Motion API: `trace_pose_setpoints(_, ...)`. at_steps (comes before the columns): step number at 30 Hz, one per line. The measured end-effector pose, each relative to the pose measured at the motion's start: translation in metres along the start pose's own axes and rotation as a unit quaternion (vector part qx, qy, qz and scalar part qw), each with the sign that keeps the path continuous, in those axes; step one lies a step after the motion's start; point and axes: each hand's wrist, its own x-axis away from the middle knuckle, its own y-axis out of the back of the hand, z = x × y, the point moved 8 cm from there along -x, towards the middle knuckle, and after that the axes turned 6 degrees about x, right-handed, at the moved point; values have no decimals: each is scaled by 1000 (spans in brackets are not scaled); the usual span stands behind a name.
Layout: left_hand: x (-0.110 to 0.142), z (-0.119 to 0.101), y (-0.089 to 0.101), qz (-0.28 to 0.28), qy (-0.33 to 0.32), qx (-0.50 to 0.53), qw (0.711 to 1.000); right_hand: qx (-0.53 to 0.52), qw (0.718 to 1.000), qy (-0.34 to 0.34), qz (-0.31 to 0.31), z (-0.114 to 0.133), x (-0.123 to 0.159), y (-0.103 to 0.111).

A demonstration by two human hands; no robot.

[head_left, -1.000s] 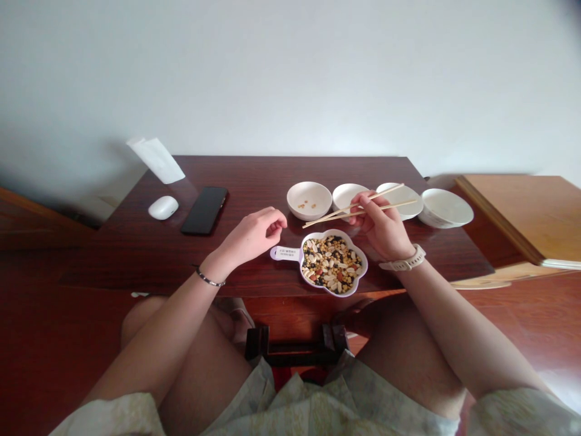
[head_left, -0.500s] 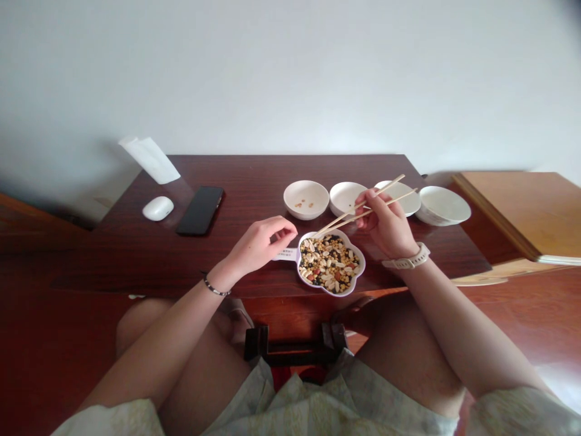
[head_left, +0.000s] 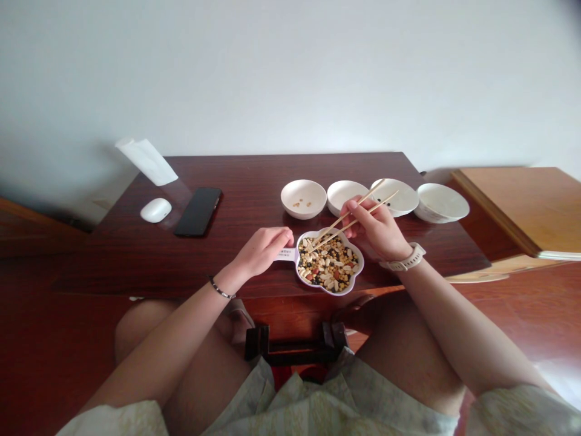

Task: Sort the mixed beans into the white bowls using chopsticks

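A flower-shaped white dish full of mixed beans and nuts sits at the near edge of the dark wooden table. My left hand is closed on the dish's short handle at its left. My right hand grips a pair of wooden chopsticks, whose tips dip into the left part of the mix. Behind the dish stands a row of white bowls: one with a few yellow beans, an empty-looking one, one with a couple of dark beans, and a larger bowl.
A black phone and a white mouse lie on the table's left part, with a white paper packet leaning at the back left corner. A lighter wooden desk adjoins on the right. My knees are under the table edge.
My left hand moved right and closed on the dish handle. My right hand lowered the chopsticks from above the bowls until their tips reached into the bean mix.
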Motion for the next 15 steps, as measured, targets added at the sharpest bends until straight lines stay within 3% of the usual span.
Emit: trace_pose_setpoints(15,0,-2,-1,-4,-7,-12,1000,16,999,0,43,-4,0,-11)
